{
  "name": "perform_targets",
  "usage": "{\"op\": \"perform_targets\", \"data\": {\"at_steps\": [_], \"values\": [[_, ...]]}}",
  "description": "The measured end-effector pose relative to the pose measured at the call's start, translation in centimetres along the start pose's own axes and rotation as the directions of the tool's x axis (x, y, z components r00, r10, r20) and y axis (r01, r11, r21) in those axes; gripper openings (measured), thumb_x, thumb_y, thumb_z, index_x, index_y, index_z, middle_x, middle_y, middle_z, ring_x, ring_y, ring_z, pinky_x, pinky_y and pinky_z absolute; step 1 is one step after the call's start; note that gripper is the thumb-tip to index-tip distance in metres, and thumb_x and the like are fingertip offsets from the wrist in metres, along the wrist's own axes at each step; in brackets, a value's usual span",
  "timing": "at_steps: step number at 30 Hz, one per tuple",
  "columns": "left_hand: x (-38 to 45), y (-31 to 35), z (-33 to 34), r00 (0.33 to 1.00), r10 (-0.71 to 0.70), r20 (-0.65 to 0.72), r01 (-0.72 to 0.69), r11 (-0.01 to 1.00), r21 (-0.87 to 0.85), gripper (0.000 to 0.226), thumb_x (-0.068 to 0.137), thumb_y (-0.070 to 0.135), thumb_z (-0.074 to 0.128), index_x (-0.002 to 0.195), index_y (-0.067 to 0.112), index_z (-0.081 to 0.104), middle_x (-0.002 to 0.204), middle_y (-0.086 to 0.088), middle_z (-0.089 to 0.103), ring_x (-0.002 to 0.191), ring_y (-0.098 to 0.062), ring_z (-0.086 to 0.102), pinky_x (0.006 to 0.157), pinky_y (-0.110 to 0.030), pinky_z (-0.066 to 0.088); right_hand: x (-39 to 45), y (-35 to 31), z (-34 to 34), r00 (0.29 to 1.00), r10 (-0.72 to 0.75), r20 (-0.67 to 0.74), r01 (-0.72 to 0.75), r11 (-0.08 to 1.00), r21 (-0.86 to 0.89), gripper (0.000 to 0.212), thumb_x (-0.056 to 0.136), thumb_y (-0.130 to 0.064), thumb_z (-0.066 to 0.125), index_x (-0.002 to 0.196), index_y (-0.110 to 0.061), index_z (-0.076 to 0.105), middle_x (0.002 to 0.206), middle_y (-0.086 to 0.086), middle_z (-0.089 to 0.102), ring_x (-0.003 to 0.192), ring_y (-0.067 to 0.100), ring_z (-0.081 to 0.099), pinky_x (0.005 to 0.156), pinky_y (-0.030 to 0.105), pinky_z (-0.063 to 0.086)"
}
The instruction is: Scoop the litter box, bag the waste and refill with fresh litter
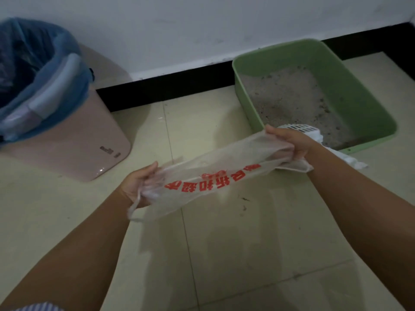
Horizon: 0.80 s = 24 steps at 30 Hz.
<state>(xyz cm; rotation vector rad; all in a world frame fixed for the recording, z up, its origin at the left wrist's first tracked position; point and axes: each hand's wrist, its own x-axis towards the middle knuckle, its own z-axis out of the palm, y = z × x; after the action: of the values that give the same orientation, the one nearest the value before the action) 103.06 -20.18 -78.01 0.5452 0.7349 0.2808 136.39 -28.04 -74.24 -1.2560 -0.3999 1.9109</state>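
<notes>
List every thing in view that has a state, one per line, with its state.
plastic bag: stretched between both hands, not yet opened, empty
left hand: grips one end of the bag
right hand: grips the other end
litter box: uncovered, holds grey litter
scoop: rests at the box's near edge
trash bin: open, lined with a blue bag
</notes>
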Motion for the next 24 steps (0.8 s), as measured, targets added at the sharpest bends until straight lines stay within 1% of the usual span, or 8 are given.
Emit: {"op": "perform_targets", "data": {"at_steps": [2,4,6,8,11,15,19,24], "values": [[0.3,-0.1,0.2,0.994,0.053,0.094,-0.045,0.996,-0.083,0.048,0.074,0.022,0.077,0.107,-0.011,0.065,0.108,-0.027,0.066,0.102,-0.03,0.065,0.09,-0.034,0.051,0.5,-0.1,0.0,0.996,-0.087,-0.029,0.089,0.991,0.102,0.039,0.041,-0.031,0.091,0.058,-0.002,0.071,0.057,0.011,0.069,0.051,0.02,0.068,0.043,0.025,0.053],[0.9,0.1,-0.4,0.995,0.055,-0.084,-0.058,0.998,-0.03,0.053,0.033,0.016,0.094,0.08,-0.001,0.076,0.083,-0.018,0.073,0.078,-0.026,0.072,0.067,-0.032,0.058,1.2,-0.4,0.1,0.982,-0.162,-0.096,0.178,0.964,0.196,0.037,0.042,-0.035,0.089,0.053,-0.007,0.068,0.054,0.008,0.065,0.049,0.021,0.066,0.048,0.025,0.055],[1.3,0.3,0.2,0.978,0.071,-0.198,-0.037,0.985,0.167,0.066,0.021,0.017,0.095,0.083,0.005,0.076,0.087,-0.015,0.073,0.079,-0.025,0.071,0.066,-0.032,0.058,1.8,-0.4,-0.1,0.971,-0.209,-0.113,0.233,0.931,0.28,0.05,0.02,-0.036,0.093,0.051,-0.01,0.065,0.054,0.007,0.062,0.051,0.021,0.064,0.056,0.025,0.056],[2.4,0.3,0.3,0.948,0.086,-0.307,0.086,0.858,0.506,0.079,0.044,0.025,0.092,0.115,0.01,0.063,0.118,-0.016,0.062,0.106,-0.03,0.062,0.089,-0.039,0.052,2.1,-0.2,-0.1,0.951,-0.248,-0.186,0.299,0.89,0.344,0.052,0.024,-0.035,0.093,0.058,-0.007,0.065,0.061,0.008,0.063,0.057,0.022,0.064,0.059,0.027,0.056],[3.9,0.4,-0.4,0.601,0.489,-0.632,0.285,0.607,0.741,0.068,0.076,0.03,0.075,0.134,0.011,0.044,0.137,-0.016,0.044,0.121,-0.032,0.047,0.098,-0.038,0.043,2.5,0.1,0.6,0.894,-0.259,-0.366,0.389,0.853,0.348,0.025,0.078,-0.029,0.069,0.076,-0.011,0.053,0.076,0.008,0.055,0.061,0.02,0.061,0.056,0.03,0.055],[4.8,0.4,1.4,0.332,0.524,-0.785,0.336,0.712,0.617,0.071,0.082,0.048,0.062,0.136,0.007,0.04,0.138,-0.022,0.039,0.124,-0.039,0.041,0.104,-0.043,0.036,2.9,0.1,1.8,0.848,-0.264,-0.46,0.453,0.813,0.367,0.016,0.091,-0.025,0.055,0.088,-0.009,0.055,0.073,0.009,0.066,0.048,0.018,0.066,0.05,0.032,0.057],[6.2,0.2,3.1,0.463,0.302,-0.834,0.222,0.871,0.439,0.088,0.074,0.066,0.059,0.136,0.007,0.04,0.138,-0.017,0.04,0.12,-0.037,0.045,0.099,-0.047,0.042,3.3,0.7,2.0,0.925,-0.16,-0.345,0.294,0.875,0.384,0.039,0.098,-0.035,0.038,0.084,-0.005,0.059,0.057,0.008,0.07,0.048,0.018,0.068,0.041,0.028,0.055],[6.7,0.6,5.3,0.637,0.228,-0.737,0.021,0.95,0.312,0.058,0.085,0.051,0.057,0.123,0.009,0.051,0.116,-0.008,0.054,0.106,-0.027,0.053,0.096,-0.04,0.044,3.6,2.9,1.3,0.983,0.063,-0.175,-0.048,0.995,0.092,0.03,0.098,-0.019,0.035,0.099,-0.007,0.061,0.073,0.01,0.068,0.06,0.02,0.066,0.055,0.028,0.055]]}}
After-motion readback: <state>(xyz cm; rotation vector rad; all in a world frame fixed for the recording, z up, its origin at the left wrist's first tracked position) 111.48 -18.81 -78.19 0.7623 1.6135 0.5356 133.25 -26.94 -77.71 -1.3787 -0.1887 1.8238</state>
